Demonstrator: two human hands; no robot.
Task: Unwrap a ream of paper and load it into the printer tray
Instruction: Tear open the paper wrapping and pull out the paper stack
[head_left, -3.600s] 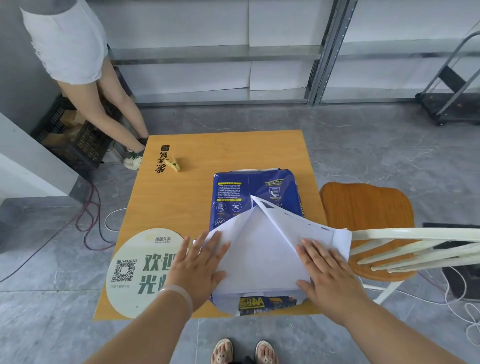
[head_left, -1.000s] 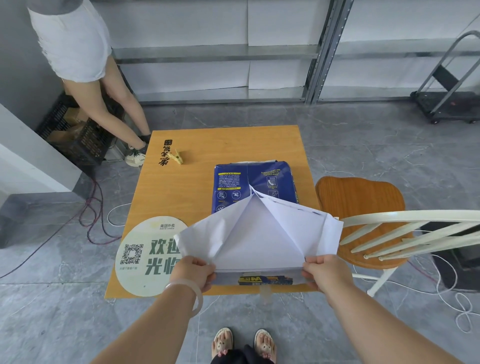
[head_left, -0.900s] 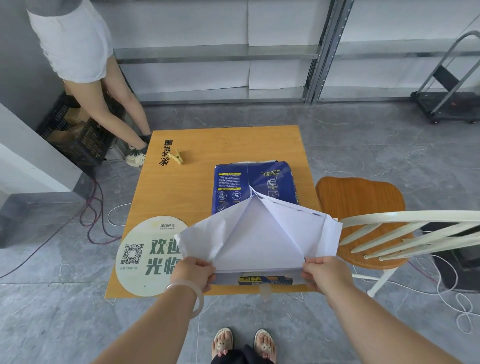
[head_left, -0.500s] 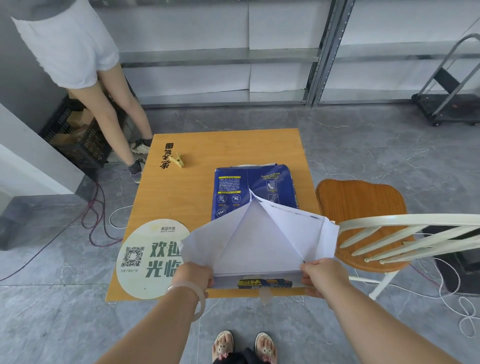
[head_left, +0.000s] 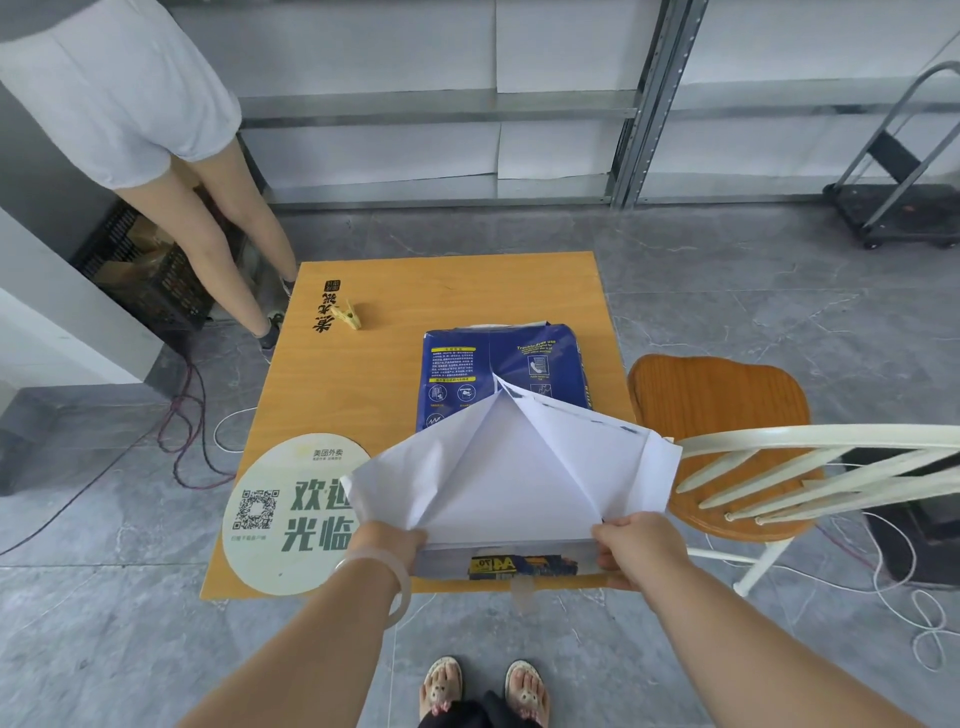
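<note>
Ream of paper (head_left: 501, 374) lies flat on orange table (head_left: 447, 291), right of centre, long axis running away from camera. Far half still in blue wrapper (head_left: 524, 358); near half opened, white inner flaps (head_left: 514, 467) folded up and outward, forming a peak over the pack. Near end face of ream at table's front edge, printed label strip (head_left: 522, 565) visible on it, scrap of tape hanging below.

L hand (head_left: 387, 540): grip closed on near-left corner of the opened flap, fingers curled over paper edge. Translucent bangle (head_left: 379, 577) on wrist.
R hand (head_left: 639, 548): grip closed on near-right corner of same flap, thumb on top, fingers wrapped under, hidden.

Round white sticker w/ QR code (head_left: 291, 514) on table near-left, just beside ream, partly under the left flap. Yellow clothespin (head_left: 347, 316) far-left on table, well apart from ream.

Wooden chair (head_left: 722, 415) w/ white spindle back just right of table. Second person (head_left: 156, 130) standing far-left by black crate (head_left: 156, 275). Folded hand trolley (head_left: 904, 208) far right on floor. Printer tray: not in frame.
</note>
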